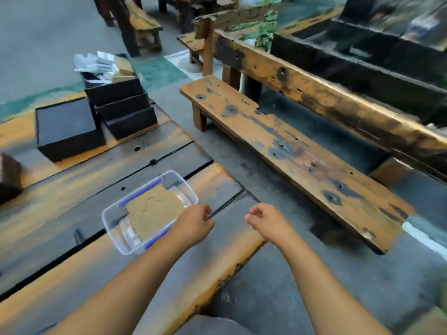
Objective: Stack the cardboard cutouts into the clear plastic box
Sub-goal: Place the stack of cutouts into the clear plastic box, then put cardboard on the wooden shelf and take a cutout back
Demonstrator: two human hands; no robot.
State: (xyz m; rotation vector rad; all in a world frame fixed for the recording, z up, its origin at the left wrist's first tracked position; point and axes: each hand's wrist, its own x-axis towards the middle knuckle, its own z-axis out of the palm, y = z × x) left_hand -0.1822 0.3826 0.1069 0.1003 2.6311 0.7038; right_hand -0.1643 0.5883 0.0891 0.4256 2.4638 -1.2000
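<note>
A clear plastic box (113,228) with blue side clips sits on the worn wooden table. A brown cardboard cutout (153,211) lies flat inside it, filling most of the middle. My left hand (194,224) hovers at the box's right rim, fingers curled closed with nothing visible in them. Over the table's right edge, my right hand (266,221) is loosely fisted, a hand's width from the left one, and holds nothing I can see.
Black boxes (67,131) and a stepped black stack (125,107) holding papers and brown pieces (123,67) stand at the table's far left. A long wooden bench (290,151) runs along the right, beyond a strip of grey floor.
</note>
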